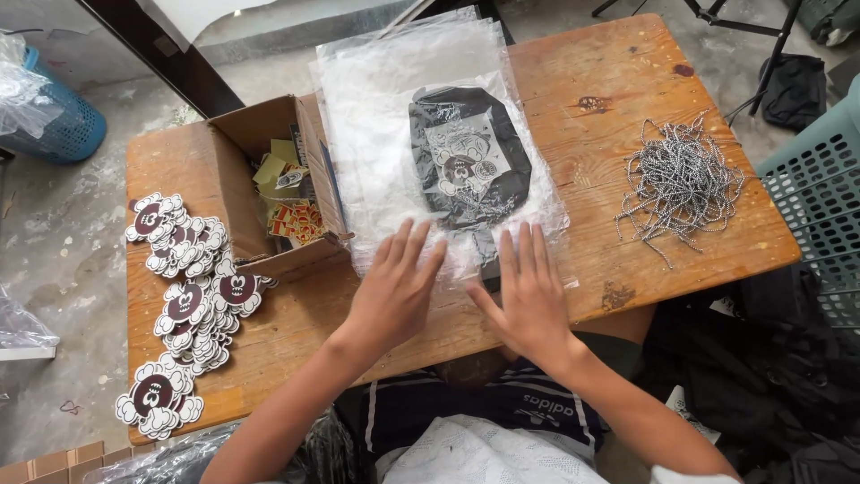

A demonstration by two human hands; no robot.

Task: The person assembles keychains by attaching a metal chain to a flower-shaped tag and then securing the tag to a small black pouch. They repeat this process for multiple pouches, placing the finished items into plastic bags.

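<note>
On the worktop (618, 72), my left hand (394, 291) and right hand (528, 300) press flat, open-palmed, on one plastic bag (376, 116) containing one black garment (466, 157) just beyond my fingertips.

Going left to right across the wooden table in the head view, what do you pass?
Pile of brown-and-white cloud-shaped die-cut stickers → open brown cardboard box of small cards → clear plastic bags over a folded black printed garment → tangle of black-and-white speckled cords.

A clear plastic bag (394, 125) lies flat on the wooden table, topmost of a small stack of such bags. Inside it sits a folded black garment (466, 157) bearing a pale cartoon print (the film glares, blurring detail), its near end towards the table's front edge.
</note>
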